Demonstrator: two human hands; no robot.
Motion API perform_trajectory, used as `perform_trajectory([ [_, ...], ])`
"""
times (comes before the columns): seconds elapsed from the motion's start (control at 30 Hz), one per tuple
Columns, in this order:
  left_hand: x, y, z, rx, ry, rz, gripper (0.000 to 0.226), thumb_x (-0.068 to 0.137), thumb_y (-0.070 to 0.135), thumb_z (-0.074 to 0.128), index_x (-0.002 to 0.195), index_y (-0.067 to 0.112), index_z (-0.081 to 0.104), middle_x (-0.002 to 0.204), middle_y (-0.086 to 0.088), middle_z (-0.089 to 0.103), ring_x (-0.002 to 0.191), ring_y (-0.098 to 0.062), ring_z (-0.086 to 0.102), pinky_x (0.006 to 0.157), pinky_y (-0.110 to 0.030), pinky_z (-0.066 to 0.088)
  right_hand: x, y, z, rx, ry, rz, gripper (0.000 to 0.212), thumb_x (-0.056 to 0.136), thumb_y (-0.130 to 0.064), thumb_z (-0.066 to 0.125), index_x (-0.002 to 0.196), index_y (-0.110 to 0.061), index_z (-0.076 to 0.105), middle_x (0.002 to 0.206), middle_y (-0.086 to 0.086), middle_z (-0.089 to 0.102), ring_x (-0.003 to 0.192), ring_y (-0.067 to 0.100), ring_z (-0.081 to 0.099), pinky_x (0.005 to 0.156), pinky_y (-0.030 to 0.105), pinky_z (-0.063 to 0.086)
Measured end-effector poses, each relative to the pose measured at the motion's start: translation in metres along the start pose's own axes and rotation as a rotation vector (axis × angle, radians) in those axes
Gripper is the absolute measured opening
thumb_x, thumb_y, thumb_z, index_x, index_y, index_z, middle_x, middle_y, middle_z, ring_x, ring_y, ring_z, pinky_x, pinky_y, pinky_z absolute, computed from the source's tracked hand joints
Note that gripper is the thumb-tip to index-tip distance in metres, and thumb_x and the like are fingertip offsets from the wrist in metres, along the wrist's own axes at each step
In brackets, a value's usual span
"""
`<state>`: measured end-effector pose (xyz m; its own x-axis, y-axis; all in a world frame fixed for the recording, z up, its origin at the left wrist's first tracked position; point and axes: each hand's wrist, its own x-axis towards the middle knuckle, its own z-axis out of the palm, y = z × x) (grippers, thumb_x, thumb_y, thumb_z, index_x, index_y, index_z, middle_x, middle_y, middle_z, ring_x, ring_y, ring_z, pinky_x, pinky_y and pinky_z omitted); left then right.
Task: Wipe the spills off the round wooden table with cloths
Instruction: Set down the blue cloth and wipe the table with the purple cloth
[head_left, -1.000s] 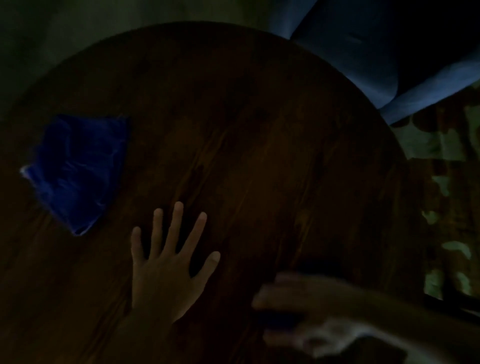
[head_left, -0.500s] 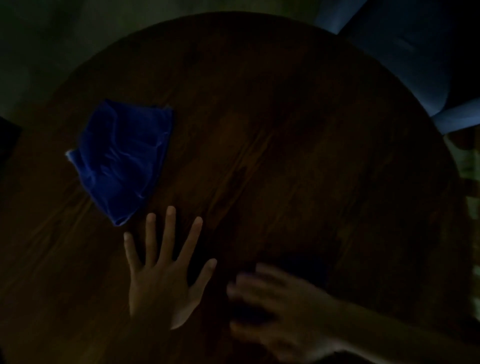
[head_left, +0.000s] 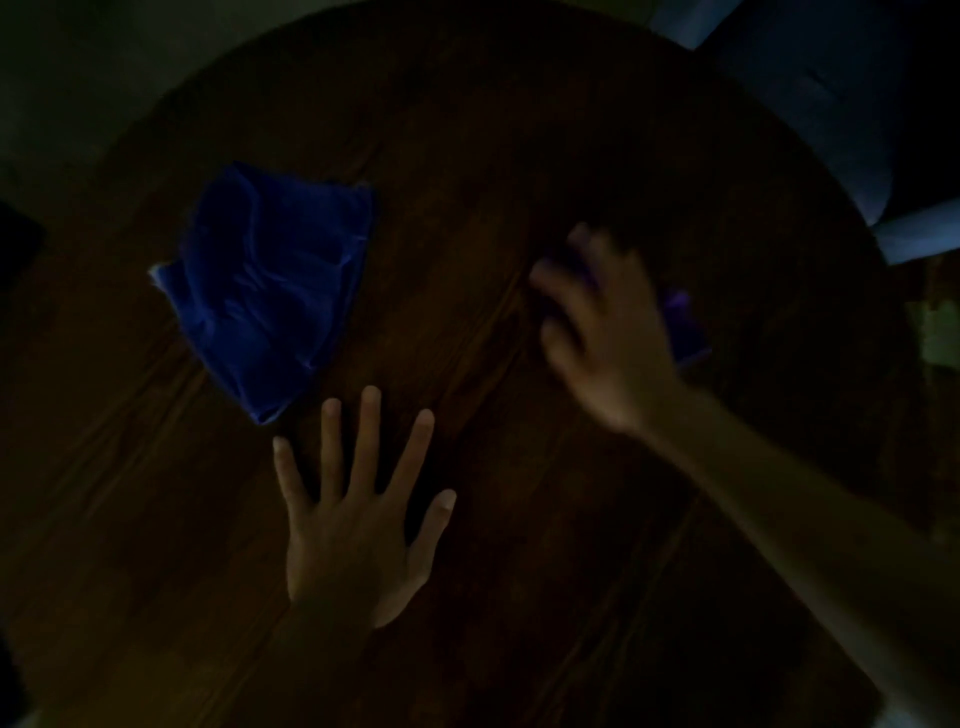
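1. Left hand (head_left: 353, 525) lies flat on the worktop (head_left: 519, 130), fingers spread wide.
2. Cloth (head_left: 270, 291) sits just beyond that hand.
3. Right hand (head_left: 608, 332), blurred, presses a second cloth (head_left: 685, 332); grip unclear.

left hand (head_left: 353, 535) flat on table (head_left: 519, 130) | right hand (head_left: 608, 332) blurred over purple cloth (head_left: 685, 332) | blue cloth (head_left: 270, 296) apart

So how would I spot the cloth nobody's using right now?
Find the round wooden table, then the left hand flat on it. Just beyond its fingertips lies a crumpled blue cloth, untouched, unlike the one under the blurred right hand.
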<state>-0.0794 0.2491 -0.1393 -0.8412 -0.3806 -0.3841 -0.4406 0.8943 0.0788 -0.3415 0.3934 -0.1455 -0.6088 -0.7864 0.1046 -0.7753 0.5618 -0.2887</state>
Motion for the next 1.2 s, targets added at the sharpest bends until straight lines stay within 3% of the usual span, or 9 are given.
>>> perform_trajectory([
  [0.23,-0.005,-0.002,-0.003,-0.054,-0.003,0.059,0.065,0.1,0.061,0.016,0.16,0.037,0.011,0.171,-0.006,0.0,0.156,-0.032,-0.008,0.118,-0.066,-0.002,-0.121,-0.029,-0.011,-0.152,-0.626,-1.137,0.065,0.097,-0.062,0.044,0.157,-0.045,0.024,0.172,0.009,-0.003,0.158,0.029,-0.003,0.125,0.055,-0.004],
  [0.3,-0.009,-0.015,-0.009,-0.05,-0.006,0.088,0.063,0.1,0.059,0.016,0.16,0.038,0.013,0.17,-0.006,0.005,0.156,-0.029,-0.006,0.118,-0.061,0.0,-0.069,0.006,-0.008,-0.165,-0.476,-0.913,0.059,0.096,-0.053,0.044,0.153,-0.041,0.034,0.171,0.012,0.009,0.158,0.033,0.007,0.125,0.059,0.002],
  [0.43,-0.044,-0.061,-0.009,-0.027,-0.008,-0.025,0.066,0.098,0.063,0.015,0.159,0.043,0.0,0.17,0.001,-0.012,0.155,-0.021,-0.013,0.121,-0.051,-0.012,0.045,0.044,-0.021,-0.046,-0.101,0.221,0.053,0.102,-0.041,0.042,0.153,-0.032,0.03,0.167,0.02,0.019,0.154,0.04,0.018,0.122,0.063,0.019],
  [0.5,-0.058,-0.088,-0.008,-0.051,-0.035,-0.17,0.069,0.092,0.073,0.004,0.153,0.05,-0.016,0.165,0.008,-0.029,0.152,-0.019,-0.025,0.119,-0.048,-0.021,0.06,0.006,-0.011,-0.054,-0.065,0.428,0.054,0.102,-0.04,0.045,0.153,-0.03,0.03,0.168,0.018,0.017,0.155,0.037,0.016,0.124,0.059,0.016],
  [0.6,-0.063,-0.12,-0.005,-0.052,-0.117,-0.301,0.079,0.076,0.088,-0.007,0.145,0.056,-0.03,0.16,0.007,-0.038,0.148,-0.022,-0.031,0.108,-0.048,-0.038,-0.001,-0.085,0.007,-0.064,-0.1,-0.07,0.056,0.093,-0.041,0.053,0.147,-0.031,0.04,0.166,0.014,0.022,0.153,0.036,0.021,0.122,0.061,0.019],
  [0.77,-0.062,-0.131,0.002,-0.003,-0.189,-0.311,0.08,0.082,0.086,0.009,0.151,0.055,-0.018,0.168,0.004,-0.017,0.152,-0.02,-0.016,0.113,-0.052,-0.03,-0.108,-0.157,0.013,-0.103,-0.662,-1.238,0.065,0.098,-0.056,0.049,0.157,-0.036,0.03,0.171,0.01,0.005,0.157,0.029,0.002,0.127,0.053,0.004],
  [0.83,-0.06,-0.133,0.005,-0.019,-0.129,-0.325,0.079,0.076,0.09,-0.001,0.143,0.06,-0.029,0.165,0.005,-0.026,0.151,-0.02,-0.024,0.114,-0.056,-0.028,-0.07,-0.133,0.012,-0.075,-0.613,-1.156,0.064,0.097,-0.054,0.05,0.157,-0.038,0.031,0.17,0.008,0.008,0.156,0.03,0.002,0.128,0.052,0.004],
  [1.07,-0.064,-0.128,0.005,-0.029,-0.1,-0.3,0.083,0.074,0.087,-0.013,0.148,0.052,-0.026,0.161,0.004,-0.037,0.148,-0.022,-0.034,0.118,-0.063,-0.019,0.016,-0.049,0.018,-0.005,-0.025,0.35,0.052,0.102,-0.043,0.042,0.153,-0.033,0.036,0.167,0.015,0.021,0.155,0.034,0.017,0.124,0.056,0.02],
  [1.2,-0.068,-0.131,0.005,-0.038,-0.084,-0.276,0.082,0.079,0.085,-0.009,0.152,0.05,-0.02,0.163,0.005,-0.034,0.15,-0.022,-0.031,0.119,-0.063,-0.016,-0.13,-0.081,0.01,-0.02,-0.228,-0.3,0.061,0.093,-0.04,0.06,0.151,-0.033,0.043,0.167,0.016,0.021,0.155,0.036,0.02,0.123,0.056,0.02],
])
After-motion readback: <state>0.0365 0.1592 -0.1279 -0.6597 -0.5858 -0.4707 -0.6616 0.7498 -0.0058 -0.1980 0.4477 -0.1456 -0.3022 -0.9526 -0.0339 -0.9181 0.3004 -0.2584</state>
